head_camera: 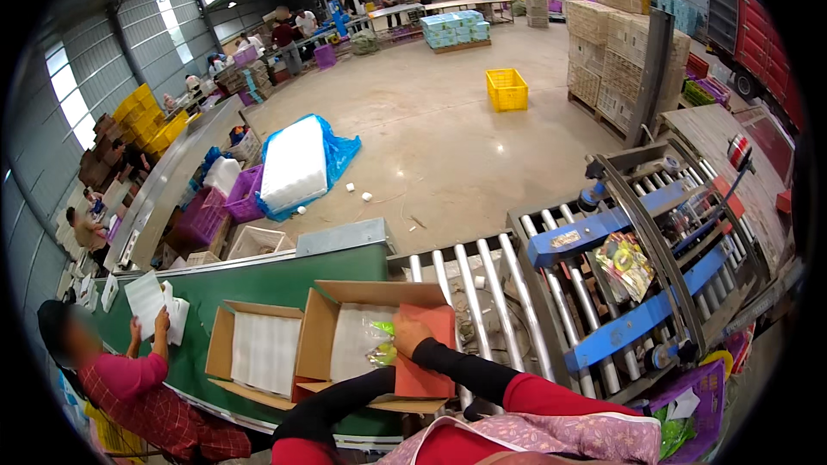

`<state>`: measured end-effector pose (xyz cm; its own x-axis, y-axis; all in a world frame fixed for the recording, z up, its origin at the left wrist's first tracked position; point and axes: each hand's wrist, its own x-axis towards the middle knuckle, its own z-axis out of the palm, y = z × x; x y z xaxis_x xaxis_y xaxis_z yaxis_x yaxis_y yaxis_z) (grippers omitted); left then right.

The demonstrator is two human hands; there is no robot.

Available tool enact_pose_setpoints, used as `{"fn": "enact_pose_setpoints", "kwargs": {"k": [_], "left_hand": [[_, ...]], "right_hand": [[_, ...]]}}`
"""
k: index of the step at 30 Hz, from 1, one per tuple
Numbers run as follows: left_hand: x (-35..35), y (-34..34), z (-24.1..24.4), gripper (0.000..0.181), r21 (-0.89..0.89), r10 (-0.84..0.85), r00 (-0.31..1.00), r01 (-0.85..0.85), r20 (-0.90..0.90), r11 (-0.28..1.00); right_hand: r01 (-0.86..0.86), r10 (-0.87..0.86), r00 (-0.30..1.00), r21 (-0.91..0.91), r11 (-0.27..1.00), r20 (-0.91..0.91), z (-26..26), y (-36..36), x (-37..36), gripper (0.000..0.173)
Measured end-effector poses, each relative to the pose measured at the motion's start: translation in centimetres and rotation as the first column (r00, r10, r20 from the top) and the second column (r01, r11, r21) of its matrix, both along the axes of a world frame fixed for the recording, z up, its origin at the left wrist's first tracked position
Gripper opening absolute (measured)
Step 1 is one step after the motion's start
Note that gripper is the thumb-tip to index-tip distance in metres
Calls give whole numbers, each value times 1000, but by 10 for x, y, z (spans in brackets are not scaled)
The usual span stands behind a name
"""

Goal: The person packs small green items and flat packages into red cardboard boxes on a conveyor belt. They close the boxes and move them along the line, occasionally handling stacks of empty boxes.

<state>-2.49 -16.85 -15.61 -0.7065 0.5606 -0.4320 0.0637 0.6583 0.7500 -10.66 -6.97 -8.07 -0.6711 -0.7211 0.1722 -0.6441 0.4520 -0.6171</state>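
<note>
In the head view, an opened cardboard box (363, 292) lies before me, lined with white foam sheet (352, 336). A red panel (423, 368) covers its right side. My right hand (411, 334) is over this panel, its curled fingers on clear plastic packaging with green print (382, 354), which hangs over the foam. My left arm (349, 394) reaches across the front of the box, but the left hand is hidden at the red panel's edge. To the left stands a second open cardboard box (219, 339), with a white foam sheet (266, 352) inside.
Both boxes touch a green conveyor belt (258, 281). A co-worker (123, 374) at left holds white foam sheets (145, 300). Metal rollers (475, 290) lead right to a blue-railed box-sealing machine (607, 329). A purple crate (701, 400) is at lower right.
</note>
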Motion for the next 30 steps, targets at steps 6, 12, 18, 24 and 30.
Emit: {"fn": "enact_pose_setpoints", "kwargs": {"k": [6, 12, 18, 24, 30], "left_hand": [[54, -68, 120, 47, -524, -17, 807, -367, -590, 769], [70, -95, 128, 35, -327, 580, 314, -941, -752, 85], [80, -101, 81, 30, -489, 162, 469, -864, -868, -121], [76, -69, 139, 40, -464, 109, 484, -870, -868, 170], [87, -33, 125, 35, -243, 562, 393, -914, -728, 325]], "right_hand": [[-297, 302, 953, 151, 943, -11, -27, 1, -8, 21], [-140, 131, 957, -14, 990, -259, -45, 30, -20, 22], [327, -320, 941, -56, 943, 113, -23, 76, -22, 77], [281, -309, 948, -254, 925, -78, -17, 52, -78, 56], [208, -180, 978, -402, 892, 107, -34, 51, -107, 28]]}}
